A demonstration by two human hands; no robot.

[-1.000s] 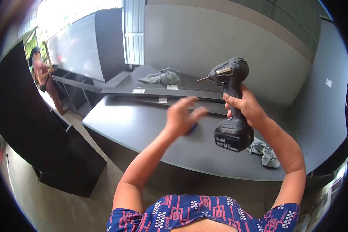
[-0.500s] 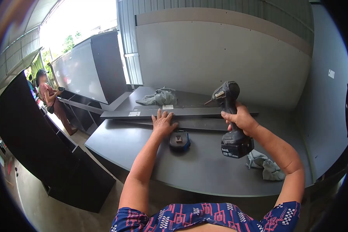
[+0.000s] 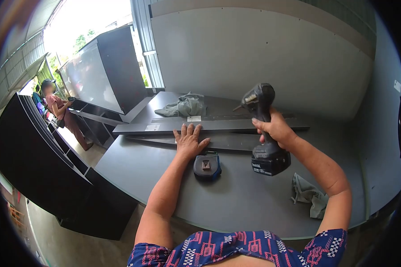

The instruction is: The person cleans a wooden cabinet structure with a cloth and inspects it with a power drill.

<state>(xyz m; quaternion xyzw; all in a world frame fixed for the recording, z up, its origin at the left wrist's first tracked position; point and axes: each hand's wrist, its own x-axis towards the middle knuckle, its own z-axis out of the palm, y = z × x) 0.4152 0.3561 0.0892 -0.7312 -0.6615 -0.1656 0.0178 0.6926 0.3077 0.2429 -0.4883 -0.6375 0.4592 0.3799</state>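
Note:
My right hand (image 3: pixel 274 129) is wrapped round the grip of a black cordless drill (image 3: pixel 261 100), held upright above the right part of the boards. Its bit points left, and a battery pack (image 3: pixel 271 162) forms its base. My left hand (image 3: pixel 189 141) lies with fingers spread on the near edge of a long dark board (image 3: pixel 231 124) that bears white labels. Beneath it, a second dark board (image 3: pixel 229 141) lies at a slight angle. Just below my left hand, a black tape measure (image 3: pixel 206 165) with a blue edge rests on the grey panel (image 3: pixel 240 196).
Crumpled grey-green cloths lie at the back (image 3: pixel 187 105) and front right (image 3: pixel 308 196) of the panel. A large pale board (image 3: pixel 263 58) stands behind. Black cabinet frames (image 3: pixel 44 173) stand at left. Another person (image 3: pixel 64 113) stands beyond them, holding something dark.
The view has shifted slightly. The drill appears a little higher and further left in view. My left hand stays spread on the board.

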